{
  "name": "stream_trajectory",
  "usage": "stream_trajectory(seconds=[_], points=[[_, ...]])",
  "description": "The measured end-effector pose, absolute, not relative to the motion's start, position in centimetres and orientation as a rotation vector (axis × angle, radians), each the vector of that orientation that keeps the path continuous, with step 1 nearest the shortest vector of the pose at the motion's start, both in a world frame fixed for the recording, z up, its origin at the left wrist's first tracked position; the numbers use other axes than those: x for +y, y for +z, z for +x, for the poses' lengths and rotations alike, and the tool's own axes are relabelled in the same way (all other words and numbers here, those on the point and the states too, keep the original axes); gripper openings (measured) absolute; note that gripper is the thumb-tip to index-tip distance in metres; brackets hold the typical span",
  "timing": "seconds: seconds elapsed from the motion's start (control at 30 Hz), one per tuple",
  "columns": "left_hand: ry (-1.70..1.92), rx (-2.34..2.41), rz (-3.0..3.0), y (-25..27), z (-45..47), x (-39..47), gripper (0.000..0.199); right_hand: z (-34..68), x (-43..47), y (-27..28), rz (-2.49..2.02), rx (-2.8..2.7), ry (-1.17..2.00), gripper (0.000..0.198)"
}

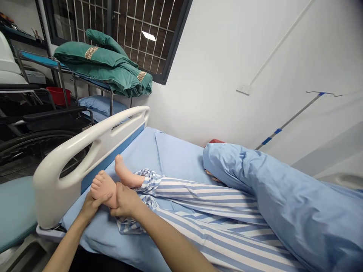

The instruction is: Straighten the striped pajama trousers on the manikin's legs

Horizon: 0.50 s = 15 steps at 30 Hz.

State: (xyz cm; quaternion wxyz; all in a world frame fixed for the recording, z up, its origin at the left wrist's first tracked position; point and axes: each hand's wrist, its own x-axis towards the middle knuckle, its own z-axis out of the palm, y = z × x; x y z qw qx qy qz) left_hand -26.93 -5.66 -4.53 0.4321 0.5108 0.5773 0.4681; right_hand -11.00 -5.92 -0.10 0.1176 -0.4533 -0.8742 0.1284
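A smooth, doll-like foot point(105, 187) points up near the foot end of the bed. My left hand point(92, 204) is closed on its toe end, with the thumb across the sole side. Around the ankle and heel of the same foot, my right hand point(126, 202) is wrapped; some of its fingers are hidden behind the foot. The other foot point(126, 174) rests just beyond, untouched. Both legs wear blue-and-white striped trousers point(204, 192) with bunched checked cuffs, and they lie on a light blue sheet point(170, 151). A blue quilt point(278, 189) covers the upper legs.
A cream bed end board point(85, 139) stands just past the feet. Left of it are a wheelchair point(42, 139) and a teal cushioned seat point(17, 211). Folded green bedding point(110, 68) lies on a rack below the barred window. An IV pole point(289, 121) leans across the right side.
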Motion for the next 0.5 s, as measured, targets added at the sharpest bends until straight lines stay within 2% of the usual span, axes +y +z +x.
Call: stream_trajectory(seconds=[0.1,0.27,0.4,0.5], points=[[1.108,1.334,1.322,-2.7,-27.7,-6.0,0.053,-11.1,-6.1,-0.2,-1.360,-2.534,0.368,0.068],[0.796,1.527,1.550,1.1,-28.7,-6.2,0.060,-11.2,-6.5,0.3,-1.399,-2.524,0.364,0.065],[0.540,1.686,1.733,2.0,-29.6,-5.9,0.052,-11.2,-6.9,0.9,-1.437,-2.494,0.403,0.064],[0.540,1.744,1.772,1.2,-29.6,-5.9,0.044,-11.2,-6.9,1.0,-1.442,-2.482,0.411,0.063]])
